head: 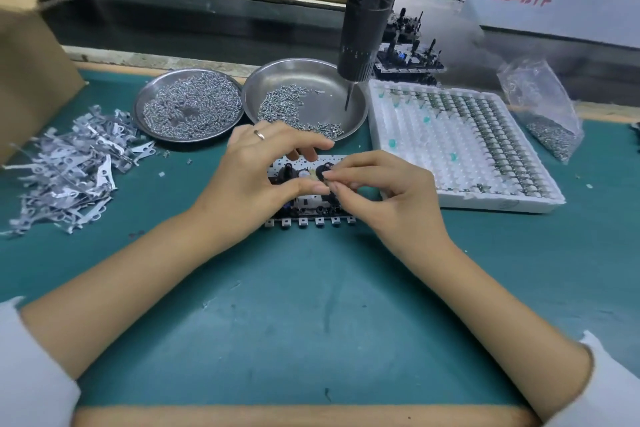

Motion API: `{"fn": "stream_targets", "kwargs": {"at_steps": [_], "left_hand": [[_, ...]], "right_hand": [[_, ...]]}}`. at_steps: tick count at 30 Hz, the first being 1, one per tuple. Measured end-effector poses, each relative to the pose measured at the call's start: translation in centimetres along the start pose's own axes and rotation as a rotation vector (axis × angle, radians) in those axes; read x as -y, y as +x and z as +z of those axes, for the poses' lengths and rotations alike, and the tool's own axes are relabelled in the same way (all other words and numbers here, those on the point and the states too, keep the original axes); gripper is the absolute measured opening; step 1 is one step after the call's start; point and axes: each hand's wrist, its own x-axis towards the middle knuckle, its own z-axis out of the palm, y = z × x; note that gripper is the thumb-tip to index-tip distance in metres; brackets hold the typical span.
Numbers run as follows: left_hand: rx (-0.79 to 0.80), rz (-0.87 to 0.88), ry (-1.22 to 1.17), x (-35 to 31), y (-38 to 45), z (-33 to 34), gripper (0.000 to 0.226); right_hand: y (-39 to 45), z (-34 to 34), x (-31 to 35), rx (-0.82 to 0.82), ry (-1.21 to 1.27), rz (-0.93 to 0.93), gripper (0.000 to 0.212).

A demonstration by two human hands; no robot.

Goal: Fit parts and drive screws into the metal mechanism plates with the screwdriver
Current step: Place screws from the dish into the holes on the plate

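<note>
Pinching small part (328, 177) over mechanism plate (309, 199)

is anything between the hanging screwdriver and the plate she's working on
Yes: both hands. The screwdriver hangs over the right screw dish, behind the mechanism plate. The left hand and right hand cover the plate's top.

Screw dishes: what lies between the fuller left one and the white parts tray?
In the head view, the second steel dish, partly filled with screws, lies between the fuller dish and white tray; the hanging screwdriver overlaps it.
</note>
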Motion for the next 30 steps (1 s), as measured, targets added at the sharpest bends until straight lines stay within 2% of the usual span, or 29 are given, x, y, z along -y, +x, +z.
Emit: {"fn": "stream_targets", "kwargs": {"at_steps": [3,5,8,11,22,25,30], "left_hand": [[0.079,-0.004,-0.027,0.3,-0.2,-0.7,0.046],[0.089,-0.062,-0.14,0.9,-0.6,-1.5,0.039],[-0.068,-0.213,-0.304,1.8,-1.2,-2.3,0.016],[-0.182,-0.267,-0.325,1.8,-1.3,-2.1,0.015],[-0.139,-0.191,-0.132,0.4,-2.1,-0.8,0.018],[-0.076,-0.134,-0.042,0.1,-2.3,-0.8,0.014],[0.091,-0.006,0.185,0.3,-2.9,-0.4,0.039]], "right_hand": [[-0.2,0.5,-0.2,-0.007,-0.091,-0.039,0.019],[-0.3,0.7,-0.4,-0.004,-0.143,-0.061,0.016],[-0.5,1.1,-0.7,0.03,-0.268,-0.169,0.012],[-0.6,1.4,-1.0,0.053,-0.334,-0.252,0.01],[-0.6,1.5,-1.2,0.09,-0.39,-0.3,0.01],[-0.7,1.4,-1.1,0.133,-0.383,-0.286,0.012],[-0.7,1.3,-0.7,0.125,-0.286,-0.166,0.017]]}}
